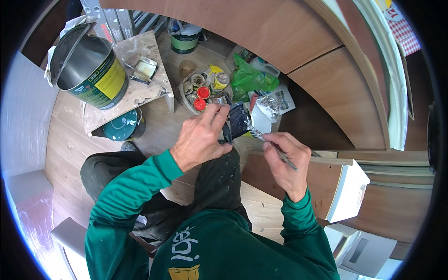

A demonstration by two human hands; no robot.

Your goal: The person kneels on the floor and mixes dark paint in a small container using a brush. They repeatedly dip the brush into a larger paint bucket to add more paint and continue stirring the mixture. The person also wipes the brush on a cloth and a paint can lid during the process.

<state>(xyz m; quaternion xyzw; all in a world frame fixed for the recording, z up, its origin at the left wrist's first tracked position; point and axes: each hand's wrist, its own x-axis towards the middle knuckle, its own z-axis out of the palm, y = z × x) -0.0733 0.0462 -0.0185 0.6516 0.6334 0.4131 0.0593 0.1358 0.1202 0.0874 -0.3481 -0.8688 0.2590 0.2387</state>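
My left hand (198,135) is closed on the near-left edge of a small black tray (239,117), tilted above my knee. Dark, glossy smears cover the inside of the tray. In my right hand (290,161) is a thin, paint-spattered brush (253,130), pinched between thumb and fingers. Its tip points at the tray's right side; I cannot tell whether it touches. Beyond my left hand stands a round tub (191,103) of small jars, among them red-lidded jars (203,92).
At left, a big open paint bucket (109,77) and a flat brush (140,74) rest on a spattered stool (140,46). Under it is a teal-lidded can (122,125). A green plastic bag (252,77) and crumpled foil (267,105) lie ahead. Wooden panels (322,79) border the right.
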